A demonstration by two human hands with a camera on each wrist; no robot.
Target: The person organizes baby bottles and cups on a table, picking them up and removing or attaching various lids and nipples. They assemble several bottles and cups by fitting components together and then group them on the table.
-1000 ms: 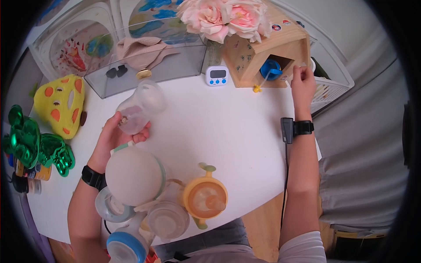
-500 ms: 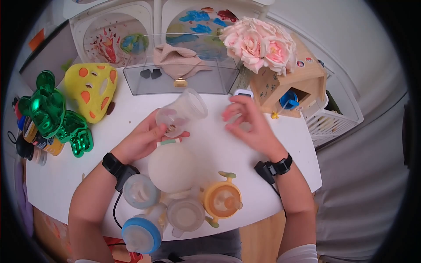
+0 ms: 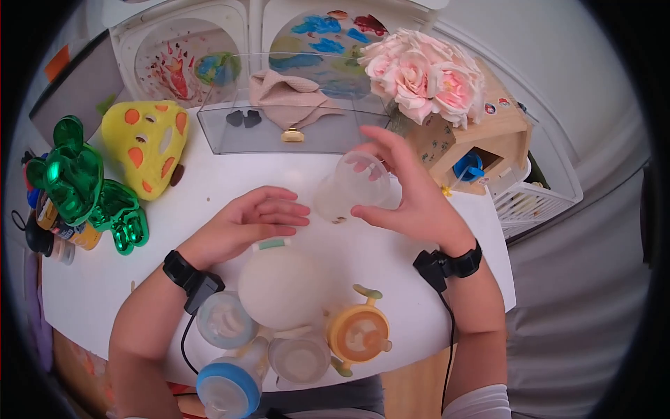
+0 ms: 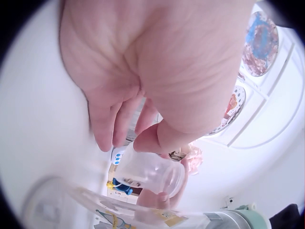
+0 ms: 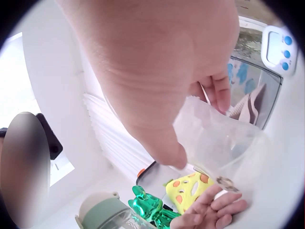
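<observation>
- The right hand grips a clear plastic bottle, thumb on the near side and fingers round the far side (the right wrist view shows the thumb pressed on its wall).
- The bottle lies tilted, its long axis running from the mouth at the fingers down and leftward to its base, which points at the left hand.
- The left hand rests just left of the grip, fingers straight and relaxed, holding nothing; its fingertips sit near the bottle's base but apart from it.
- Inside the bottle only a small dark speck shows near the base; what it is cannot be told.
- Nearer the person than the grip: a round cream dome, an orange lidded cup and a blue-rimmed bottle.
- Beyond the grip: a clear box holding a beige cloth, pink flowers and a wooden house.
</observation>
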